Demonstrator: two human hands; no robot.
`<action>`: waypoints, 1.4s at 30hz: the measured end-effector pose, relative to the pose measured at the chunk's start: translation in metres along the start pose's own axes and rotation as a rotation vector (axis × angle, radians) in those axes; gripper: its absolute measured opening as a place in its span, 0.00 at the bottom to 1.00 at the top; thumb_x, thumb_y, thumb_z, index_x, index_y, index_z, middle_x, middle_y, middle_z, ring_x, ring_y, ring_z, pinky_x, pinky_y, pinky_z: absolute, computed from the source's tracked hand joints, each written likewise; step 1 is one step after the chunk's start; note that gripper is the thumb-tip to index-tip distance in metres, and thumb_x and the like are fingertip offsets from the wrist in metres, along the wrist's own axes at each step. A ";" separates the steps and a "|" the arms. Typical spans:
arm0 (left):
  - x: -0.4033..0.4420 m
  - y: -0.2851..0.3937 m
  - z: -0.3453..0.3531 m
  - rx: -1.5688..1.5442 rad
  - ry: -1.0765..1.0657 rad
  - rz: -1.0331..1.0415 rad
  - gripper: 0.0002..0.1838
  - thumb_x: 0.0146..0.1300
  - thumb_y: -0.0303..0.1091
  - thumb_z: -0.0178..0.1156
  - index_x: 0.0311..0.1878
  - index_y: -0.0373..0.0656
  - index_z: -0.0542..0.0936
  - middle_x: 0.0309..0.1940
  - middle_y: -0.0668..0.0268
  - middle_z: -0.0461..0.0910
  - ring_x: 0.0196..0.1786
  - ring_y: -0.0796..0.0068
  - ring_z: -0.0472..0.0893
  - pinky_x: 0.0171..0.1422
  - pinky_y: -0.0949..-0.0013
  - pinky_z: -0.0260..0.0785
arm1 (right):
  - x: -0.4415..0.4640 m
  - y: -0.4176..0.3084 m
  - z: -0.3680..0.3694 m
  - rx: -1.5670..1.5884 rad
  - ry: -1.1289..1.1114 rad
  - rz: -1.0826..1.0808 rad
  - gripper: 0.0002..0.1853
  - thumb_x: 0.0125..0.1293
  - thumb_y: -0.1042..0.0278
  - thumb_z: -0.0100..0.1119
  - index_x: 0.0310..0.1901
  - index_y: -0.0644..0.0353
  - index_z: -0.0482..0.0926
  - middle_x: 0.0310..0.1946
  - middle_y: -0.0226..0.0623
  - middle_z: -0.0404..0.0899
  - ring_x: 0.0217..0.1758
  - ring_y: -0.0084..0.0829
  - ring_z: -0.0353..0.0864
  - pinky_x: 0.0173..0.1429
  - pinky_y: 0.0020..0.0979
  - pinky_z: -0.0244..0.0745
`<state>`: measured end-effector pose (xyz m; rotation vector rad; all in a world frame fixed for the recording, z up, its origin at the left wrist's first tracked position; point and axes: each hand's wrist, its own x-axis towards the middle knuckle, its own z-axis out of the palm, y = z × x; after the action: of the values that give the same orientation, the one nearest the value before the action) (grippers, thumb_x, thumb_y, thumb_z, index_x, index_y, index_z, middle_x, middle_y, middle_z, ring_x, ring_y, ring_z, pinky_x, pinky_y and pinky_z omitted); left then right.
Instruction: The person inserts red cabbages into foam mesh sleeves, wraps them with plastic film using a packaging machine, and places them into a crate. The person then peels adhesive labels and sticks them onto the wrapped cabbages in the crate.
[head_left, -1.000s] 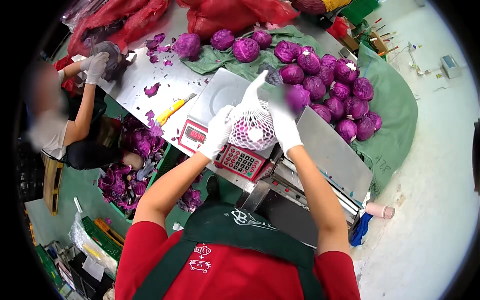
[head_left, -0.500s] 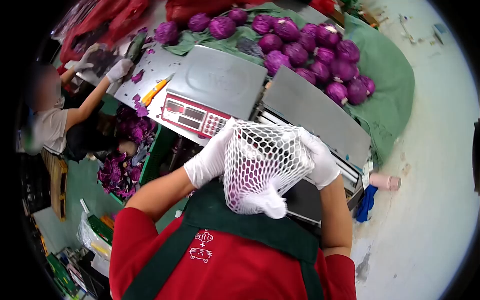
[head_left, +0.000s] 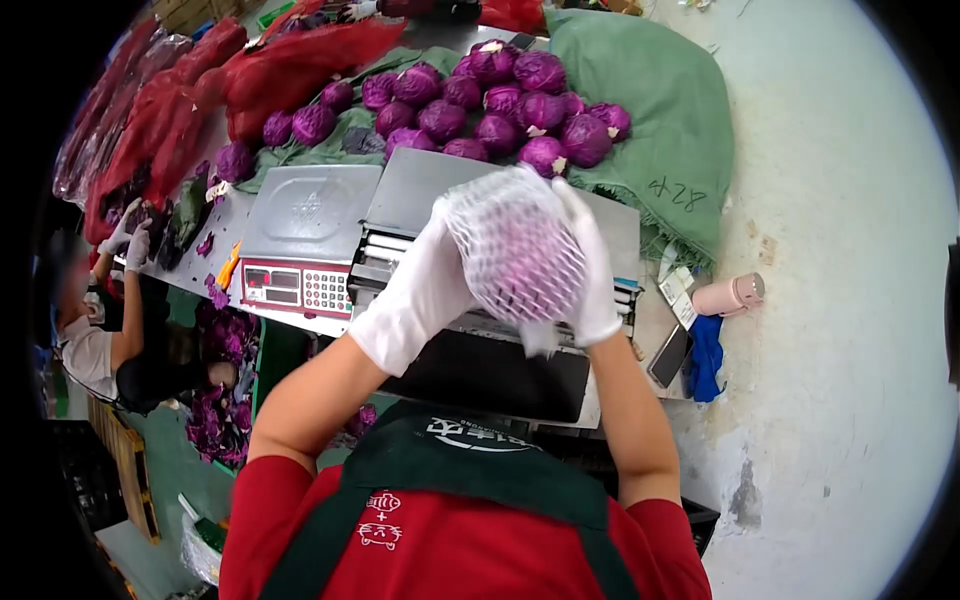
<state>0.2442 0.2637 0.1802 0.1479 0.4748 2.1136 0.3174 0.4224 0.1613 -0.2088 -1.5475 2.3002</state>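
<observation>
My white-gloved left hand [head_left: 415, 290] and right hand [head_left: 592, 262] clasp a purple cabbage from both sides. A white foam net [head_left: 520, 245] is around the cabbage, which shows purple through the mesh; the net's loose end hangs down toward me. Both hands are closed on it, with the fingertips partly hidden behind the net. They are above a machine with a grey metal plate [head_left: 420, 180], rollers [head_left: 388, 244] and a black front panel [head_left: 490, 375].
A scale [head_left: 310, 215] stands to the left, with an orange-handled knife [head_left: 229, 267] beside it. Several purple cabbages [head_left: 540, 110] lie on green cloth [head_left: 650, 100] at the back. A pink bottle [head_left: 728, 294] and phone [head_left: 670, 355] are at right. Another person [head_left: 95, 335] works at far left.
My hands have risen and moved forward from near my apron to above the grey plate. The net, stretched between them before, now fits closely around the cabbage. My view has shifted right.
</observation>
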 end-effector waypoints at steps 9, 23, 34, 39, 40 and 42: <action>0.096 -0.010 -0.024 0.688 0.252 0.309 0.33 0.73 0.55 0.38 0.69 0.38 0.59 0.62 0.56 0.66 0.62 0.68 0.67 0.70 0.68 0.54 | 0.100 0.022 -0.031 -0.455 0.175 -0.017 0.23 0.71 0.53 0.49 0.46 0.69 0.80 0.40 0.35 0.83 0.42 0.21 0.79 0.50 0.25 0.71; 0.043 0.077 -0.108 2.090 -0.384 0.549 0.21 0.58 0.31 0.61 0.57 0.49 0.75 0.47 0.63 0.76 0.44 0.63 0.80 0.44 0.64 0.76 | 0.046 0.008 -0.102 -1.246 0.092 -0.414 0.14 0.61 0.65 0.60 0.48 0.56 0.79 0.45 0.39 0.76 0.48 0.38 0.77 0.52 0.32 0.71; 0.035 0.066 -0.132 2.540 -0.877 0.653 0.21 0.54 0.28 0.59 0.53 0.57 0.77 0.48 0.65 0.76 0.37 0.67 0.82 0.35 0.69 0.76 | -0.024 0.008 -0.159 -1.896 -0.653 -0.520 0.09 0.54 0.65 0.58 0.39 0.45 0.74 0.37 0.30 0.71 0.37 0.32 0.74 0.35 0.34 0.74; -0.002 0.072 -0.119 1.589 -0.043 0.075 0.06 0.65 0.30 0.55 0.41 0.43 0.79 0.35 0.64 0.81 0.37 0.72 0.82 0.38 0.74 0.75 | -0.052 -0.021 -0.128 -0.966 -0.112 0.450 0.02 0.66 0.76 0.47 0.35 0.59 0.68 0.29 0.33 0.74 0.30 0.24 0.78 0.36 0.28 0.75; -0.014 0.083 -0.101 1.291 0.202 -0.172 0.07 0.68 0.30 0.53 0.40 0.40 0.79 0.32 0.64 0.82 0.37 0.74 0.82 0.40 0.74 0.75 | -0.050 -0.041 -0.109 -0.821 -0.033 0.510 0.03 0.66 0.79 0.46 0.36 0.60 0.67 0.28 0.33 0.74 0.29 0.22 0.78 0.36 0.26 0.75; -0.022 0.094 -0.088 1.146 0.114 0.260 0.07 0.69 0.28 0.51 0.42 0.37 0.77 0.39 0.62 0.83 0.41 0.75 0.82 0.49 0.74 0.74 | -0.037 -0.068 -0.087 -0.682 0.012 0.244 0.03 0.66 0.80 0.48 0.36 0.61 0.67 0.28 0.33 0.74 0.30 0.21 0.77 0.36 0.23 0.75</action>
<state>0.1584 0.1748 0.1377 0.7649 1.7625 1.8379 0.3933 0.5069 0.1868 -0.6074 -2.3571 1.8256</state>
